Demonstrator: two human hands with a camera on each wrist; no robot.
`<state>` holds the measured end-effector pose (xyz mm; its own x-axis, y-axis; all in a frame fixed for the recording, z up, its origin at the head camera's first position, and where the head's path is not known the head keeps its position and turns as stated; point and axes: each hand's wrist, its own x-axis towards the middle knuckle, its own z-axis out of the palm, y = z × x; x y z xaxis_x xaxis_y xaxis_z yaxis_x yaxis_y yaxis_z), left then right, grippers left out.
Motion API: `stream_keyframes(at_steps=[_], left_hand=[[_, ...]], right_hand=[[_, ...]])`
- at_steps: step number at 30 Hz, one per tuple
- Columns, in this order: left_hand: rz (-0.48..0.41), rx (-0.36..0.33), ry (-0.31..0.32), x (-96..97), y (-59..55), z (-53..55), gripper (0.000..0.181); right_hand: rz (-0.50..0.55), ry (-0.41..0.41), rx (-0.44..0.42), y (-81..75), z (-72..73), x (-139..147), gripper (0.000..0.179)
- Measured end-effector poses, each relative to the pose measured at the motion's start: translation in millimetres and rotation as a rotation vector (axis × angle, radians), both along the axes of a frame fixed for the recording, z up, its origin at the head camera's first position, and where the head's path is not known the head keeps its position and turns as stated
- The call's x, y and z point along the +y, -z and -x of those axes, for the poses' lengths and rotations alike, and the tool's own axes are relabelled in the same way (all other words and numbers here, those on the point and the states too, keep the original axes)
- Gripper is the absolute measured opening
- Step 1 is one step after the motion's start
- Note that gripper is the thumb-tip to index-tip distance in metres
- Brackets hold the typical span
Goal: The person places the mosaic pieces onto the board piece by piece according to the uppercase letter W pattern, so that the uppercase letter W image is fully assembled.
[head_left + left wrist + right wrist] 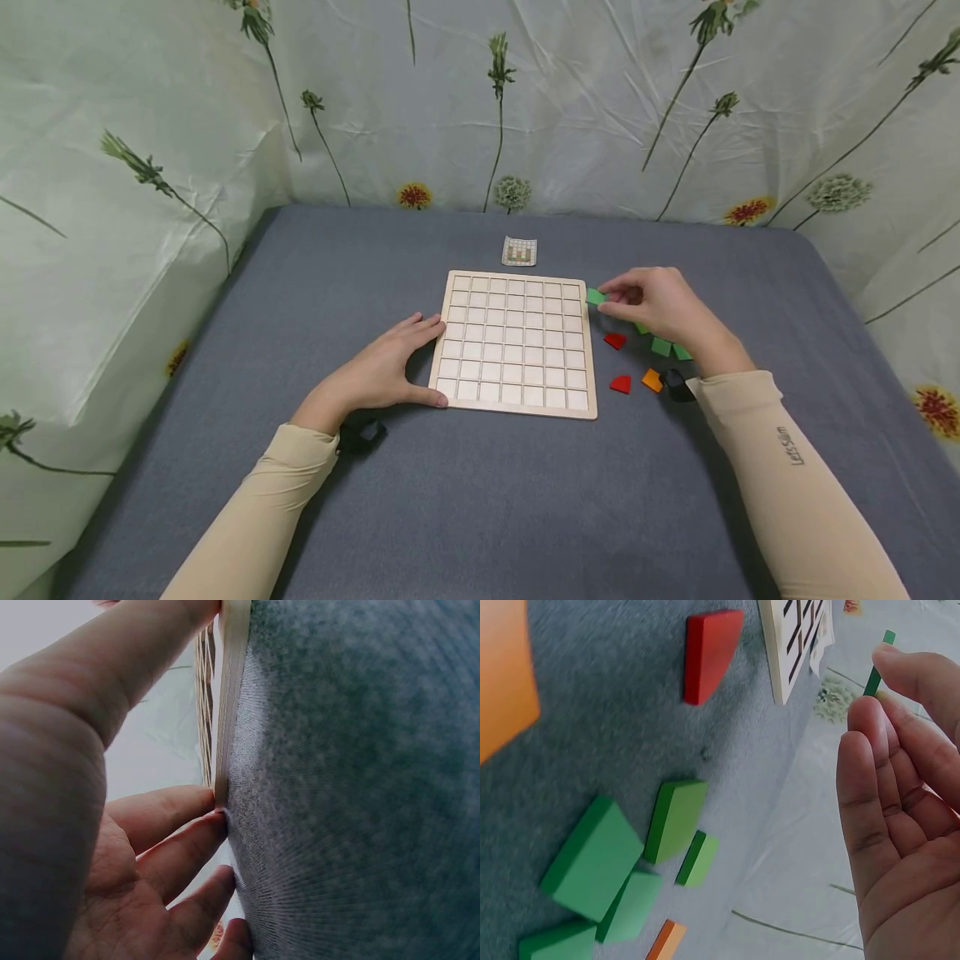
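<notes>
A square wooden grid board (512, 412) lies on the grey cloth, its squares bare. My left hand (378, 367) spreads along the board's left side, with the thumb at the near corner and fingertips at the edge. Between thumb and fingertips, my right hand (663, 304) pinches a small flat green tile (595, 297) beside the board's upper right corner. In the right wrist view that tile (880, 664) shows edge-on, raised off the cloth. Below the right hand lie several green pieces (662, 346), partly hidden by it in the head view.
Two red pieces (620, 384) with a curved side and an orange piece (652, 381) lie right of the board. A small printed pattern card (519, 252) sits behind it. Another, thin orange piece (666, 941) shows in the right wrist view. Flower-printed fabric (420, 100) walls the table's back.
</notes>
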<state>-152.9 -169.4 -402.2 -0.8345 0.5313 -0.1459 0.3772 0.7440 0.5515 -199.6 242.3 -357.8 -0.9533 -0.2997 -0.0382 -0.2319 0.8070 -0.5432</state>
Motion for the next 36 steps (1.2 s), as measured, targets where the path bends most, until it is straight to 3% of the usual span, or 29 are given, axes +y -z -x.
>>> stream_keyframes(at_steps=[36], left_hand=[[-0.002,-0.001,-0.001,0.1,-0.1,0.5,0.116]], right_hand=[[0.034,-0.066,-0.017,15.6,14.2,-27,0.027]])
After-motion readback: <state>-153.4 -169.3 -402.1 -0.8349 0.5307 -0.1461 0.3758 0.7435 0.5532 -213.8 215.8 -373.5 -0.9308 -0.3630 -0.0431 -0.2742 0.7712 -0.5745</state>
